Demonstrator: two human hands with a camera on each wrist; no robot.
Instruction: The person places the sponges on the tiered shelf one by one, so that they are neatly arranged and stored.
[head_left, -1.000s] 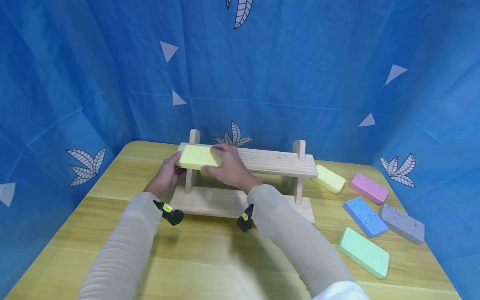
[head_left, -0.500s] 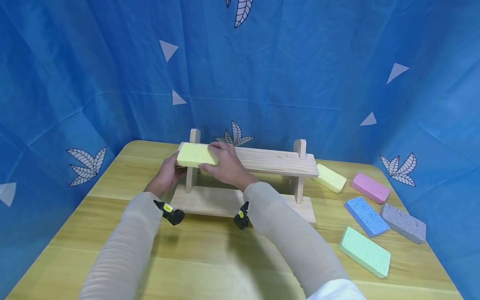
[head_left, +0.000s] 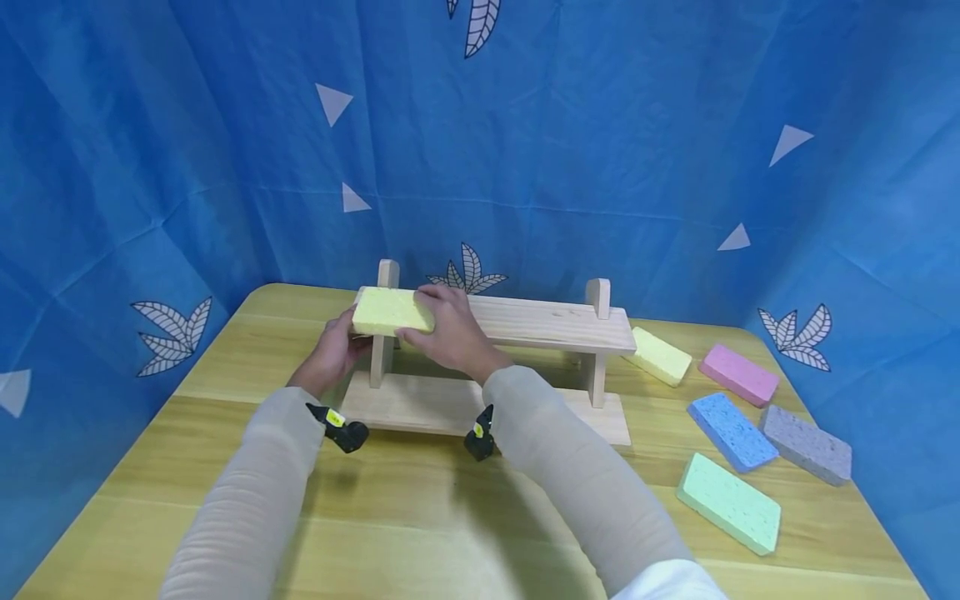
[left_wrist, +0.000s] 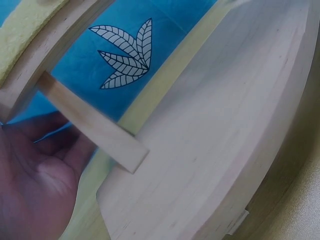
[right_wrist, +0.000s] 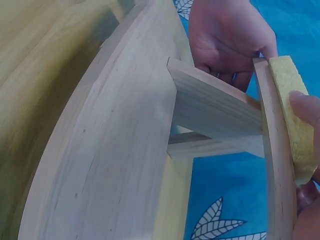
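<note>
In the head view a pale yellow sponge (head_left: 392,311) lies flat on the left end of the upper board of a two-tier wooden shelf (head_left: 551,323). My right hand (head_left: 454,330) grips the sponge's right end; the right wrist view shows the thumb against the near edge of the sponge (right_wrist: 295,132). At the board's left end is my left hand (head_left: 332,352). Its thumb meets the end of the board, and its fingers bend beneath it, as the right wrist view shows of the left hand (right_wrist: 230,37). Some left fingertips are hidden.
Right of the shelf lie a second yellow sponge (head_left: 658,357), a pink sponge (head_left: 739,375), a blue sponge (head_left: 732,432), a grey-purple sponge (head_left: 806,445) and a green sponge (head_left: 729,503). Blue cloth (head_left: 600,142) hangs behind the wooden table (head_left: 375,533).
The right hand and the yellow sponge have shifted slightly left along the upper board, towards the left hand. The left hand and the shelf stay about where they were.
</note>
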